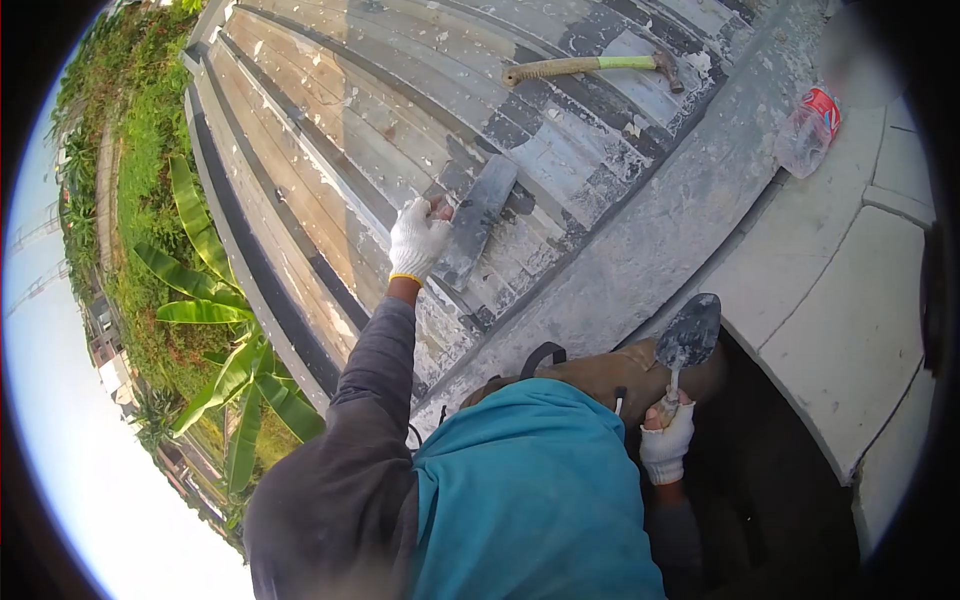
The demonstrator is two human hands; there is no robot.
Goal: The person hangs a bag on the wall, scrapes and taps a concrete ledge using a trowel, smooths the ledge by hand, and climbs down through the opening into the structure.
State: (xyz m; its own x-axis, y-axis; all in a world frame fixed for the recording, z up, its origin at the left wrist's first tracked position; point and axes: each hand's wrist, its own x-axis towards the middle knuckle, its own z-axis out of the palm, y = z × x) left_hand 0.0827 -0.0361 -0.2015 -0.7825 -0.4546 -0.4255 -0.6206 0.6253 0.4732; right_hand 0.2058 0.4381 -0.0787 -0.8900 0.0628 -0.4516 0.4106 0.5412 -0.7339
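Observation:
My left hand, in a white knit glove with bare fingertips, is closed around the grip of a flat rectangular plastering trowel. The trowel's grey blade lies against or just over a ribbed surface of long grey and brown strips; I cannot tell if it touches. Down by my right leg, my right hand in a matching glove grips the handle of a pointed trowel. Grey material smears that blade, which points away from me. A hammer with a wooden and green handle rests on the strips farther off.
A smooth grey ledge borders the strips. Beyond it, a clear plastic bottle with a red label lies by pale slabs. A dark gap opens beside my right arm. Past the left edge grow broad-leaved plants.

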